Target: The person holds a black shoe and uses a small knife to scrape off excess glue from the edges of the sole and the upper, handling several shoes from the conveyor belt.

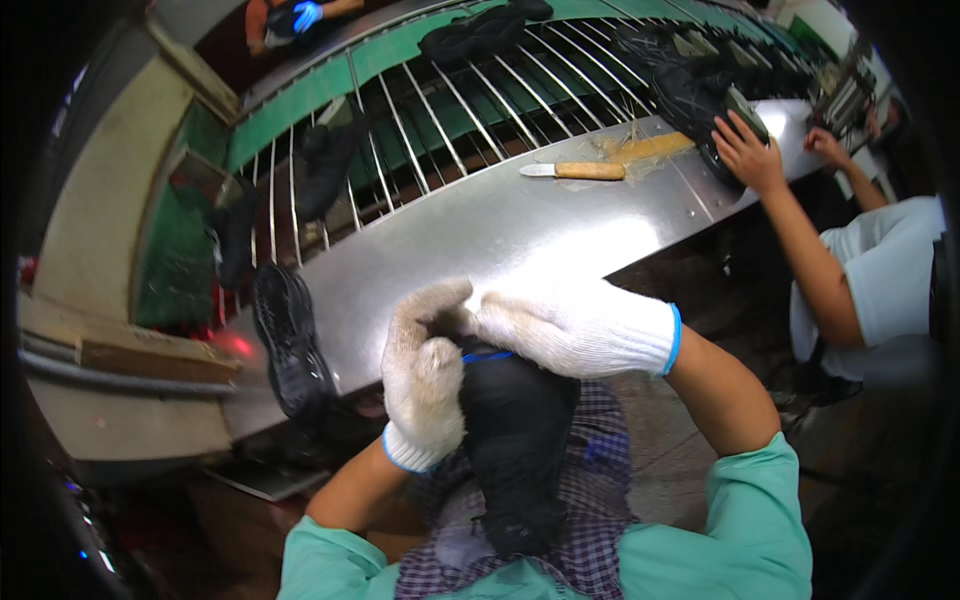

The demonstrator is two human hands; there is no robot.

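Observation:
A black shoe upper (515,430) stands upright against my body, over a checked apron (600,450). White knitted gloves with blue cuffs cover both hands. My left hand (425,375) is closed with its fingers bent round the shoe's upper left edge. Over its top end reaches my right hand (575,325), fingers pressed together and gripping there. A small blue strip (487,356) shows between the gloves. The fingertips of both hands meet and are partly hidden.
Beyond lies a metal worktable (420,250) bearing a wooden-handled knife (575,171). A finished-looking black shoe (290,340) rests at its left end. Metal rods (430,130) carry more shoes behind it. At right, a co-worker's hand (748,150) touches a black shoe (690,105); another person wears a blue glove (307,15).

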